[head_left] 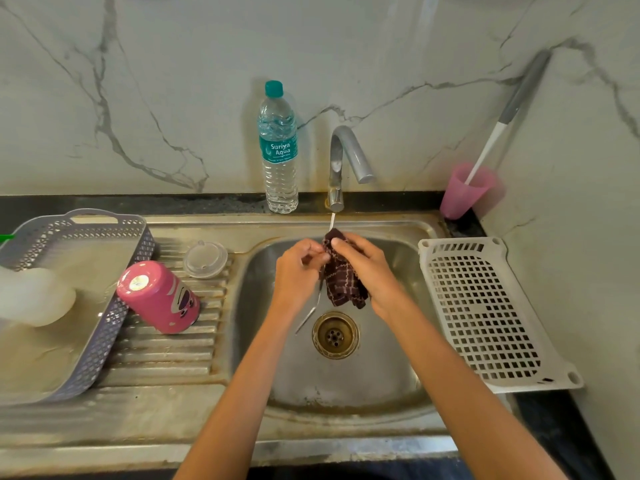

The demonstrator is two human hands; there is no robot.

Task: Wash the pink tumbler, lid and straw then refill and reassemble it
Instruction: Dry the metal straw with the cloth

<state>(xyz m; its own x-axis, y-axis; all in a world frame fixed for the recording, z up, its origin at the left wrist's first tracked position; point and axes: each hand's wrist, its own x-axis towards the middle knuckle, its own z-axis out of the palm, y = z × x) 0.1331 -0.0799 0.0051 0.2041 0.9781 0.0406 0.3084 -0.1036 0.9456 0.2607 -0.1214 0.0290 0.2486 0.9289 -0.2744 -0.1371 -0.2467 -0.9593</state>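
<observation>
While I rub the straw (308,317) over the sink (346,393), washing nears its end.
My left hand (298,271) pinches the straw; my right hand (367,271) grips the checked cloth (343,285). Pink tumbler (159,296) leans inverted on the drainboard (166,355), lid (205,259) behind it, both seemingly washed. Refill from the bottle (280,150) at the counter's back edge and reassembly remain.

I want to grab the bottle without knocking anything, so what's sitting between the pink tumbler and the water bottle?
In the head view, the clear lid lies between them, flat on the drainboard.
</observation>
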